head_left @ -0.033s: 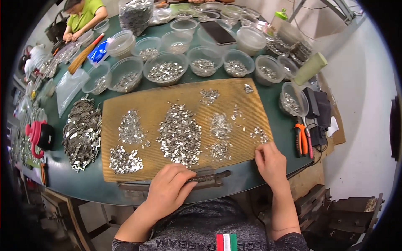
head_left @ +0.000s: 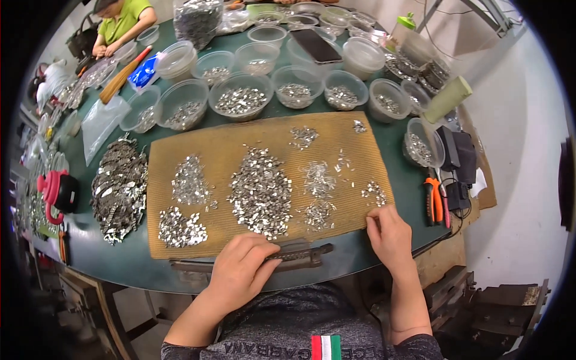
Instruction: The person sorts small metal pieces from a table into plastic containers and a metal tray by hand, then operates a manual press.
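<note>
At the near table edge my left hand (head_left: 245,268) is closed, with thumb and forefinger about a dark long metal bar (head_left: 306,255) that carries a narrow textured strip. My right hand (head_left: 390,235) hovers at the mat's near right corner with thumb and forefinger pinched together; anything between them is too small to make out. Just beyond those fingers is a loose scatter of small shiny metal pieces (head_left: 375,193). The ribbed tan mat (head_left: 222,135) bears several other groups of pieces, the biggest a central heap (head_left: 260,192).
Left of the mat lies a mound of linked metal strips (head_left: 119,189). Plastic bowls of metal pieces (head_left: 240,102) line its far side, with a phone (head_left: 316,46) behind. Orange-handled pliers (head_left: 432,201) lie at right. Another person (head_left: 123,24) sits at far left.
</note>
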`<state>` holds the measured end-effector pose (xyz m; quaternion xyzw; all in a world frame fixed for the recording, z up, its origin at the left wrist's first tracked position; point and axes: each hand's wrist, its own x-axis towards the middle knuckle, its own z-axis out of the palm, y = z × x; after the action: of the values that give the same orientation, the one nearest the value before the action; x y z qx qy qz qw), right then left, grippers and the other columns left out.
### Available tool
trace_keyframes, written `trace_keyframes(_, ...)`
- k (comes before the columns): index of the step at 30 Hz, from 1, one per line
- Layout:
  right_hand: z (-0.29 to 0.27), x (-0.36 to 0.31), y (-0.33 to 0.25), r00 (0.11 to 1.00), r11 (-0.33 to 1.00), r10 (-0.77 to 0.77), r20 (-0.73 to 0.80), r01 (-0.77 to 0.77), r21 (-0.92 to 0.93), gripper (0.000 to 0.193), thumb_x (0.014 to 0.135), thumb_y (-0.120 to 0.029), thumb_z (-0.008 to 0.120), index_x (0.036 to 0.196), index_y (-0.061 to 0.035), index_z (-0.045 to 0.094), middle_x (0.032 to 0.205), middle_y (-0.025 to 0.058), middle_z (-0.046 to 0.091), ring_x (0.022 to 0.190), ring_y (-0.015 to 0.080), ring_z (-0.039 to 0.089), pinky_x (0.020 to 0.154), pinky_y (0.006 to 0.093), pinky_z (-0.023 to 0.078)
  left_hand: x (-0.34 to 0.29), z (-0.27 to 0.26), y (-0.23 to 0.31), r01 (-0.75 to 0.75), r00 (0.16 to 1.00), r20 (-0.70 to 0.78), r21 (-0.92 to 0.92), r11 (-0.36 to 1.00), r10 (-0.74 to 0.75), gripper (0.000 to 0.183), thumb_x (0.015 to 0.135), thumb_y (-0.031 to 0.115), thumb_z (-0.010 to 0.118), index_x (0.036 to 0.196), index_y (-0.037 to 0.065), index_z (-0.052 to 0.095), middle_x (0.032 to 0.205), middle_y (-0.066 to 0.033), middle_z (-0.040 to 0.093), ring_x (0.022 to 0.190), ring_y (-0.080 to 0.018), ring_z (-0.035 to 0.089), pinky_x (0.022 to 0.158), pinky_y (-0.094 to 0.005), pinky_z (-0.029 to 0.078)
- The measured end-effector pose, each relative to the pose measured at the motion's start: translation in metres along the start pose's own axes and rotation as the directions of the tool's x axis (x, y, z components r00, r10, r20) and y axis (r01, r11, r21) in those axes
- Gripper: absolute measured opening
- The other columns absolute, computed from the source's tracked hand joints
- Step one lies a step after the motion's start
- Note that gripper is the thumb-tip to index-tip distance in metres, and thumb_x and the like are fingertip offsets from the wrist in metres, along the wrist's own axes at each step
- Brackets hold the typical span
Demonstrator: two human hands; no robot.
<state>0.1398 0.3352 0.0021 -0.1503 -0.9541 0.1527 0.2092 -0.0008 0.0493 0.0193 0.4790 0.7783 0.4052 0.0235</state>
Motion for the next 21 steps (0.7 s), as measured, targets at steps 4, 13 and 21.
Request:
trace_keyframes(4, -0.003, 0.004, -0.037, 0.973, 0.959, -0.229, 0.023, 0.221, 0.178, 0.017, 0.084, -0.003, 0.076, 0.096, -0.006, 0.063, 0.093, 0.0097, 0.068, 0.081, 0.0306, 0.068, 0.071, 0.0395, 0.055, -0.01, -0.01, -0.009, 0.017, 0.998, -0.059, 0.03, 0.999, -0.016, 0.028, 0.082, 0.007, 0.081, 0.107, 0.004, 0.068, 0.102, -0.0118, 0.068, 0.099, -0.0328, 0.066, 0.083, -0.0418, 0.055)
trace_keyframes(13, 0.028, -0.001, -0.095, 0.859, 0.847, -0.485, 0.162, 0.417, 0.329, 0.023, 0.081, -0.002, 0.077, 0.101, -0.0051, 0.066, 0.108, 0.0087, 0.07, 0.108, 0.0267, 0.069, 0.103, 0.0486, 0.051, -0.024, -0.02, -0.018, 0.035, 0.995, -0.09, 0.0, 0.999, -0.035, 0.027, 0.08, 0.004, 0.081, 0.105, 0.002, 0.07, 0.1, -0.0125, 0.069, 0.097, -0.0319, 0.067, 0.082, -0.0416, 0.055)
trace_keyframes(21, 0.032, -0.008, -0.104, 0.878, 0.876, -0.46, 0.133, 0.424, 0.228, 0.022, 0.08, -0.001, 0.077, 0.099, -0.0054, 0.067, 0.107, 0.0072, 0.07, 0.109, 0.0257, 0.069, 0.104, 0.0469, 0.051, -0.038, -0.031, -0.031, 0.06, 0.987, -0.152, 0.026, 0.998, -0.055, 0.024, 0.08, 0.003, 0.081, 0.101, 0.003, 0.07, 0.098, -0.0117, 0.069, 0.095, -0.0324, 0.068, 0.081, -0.0407, 0.055)
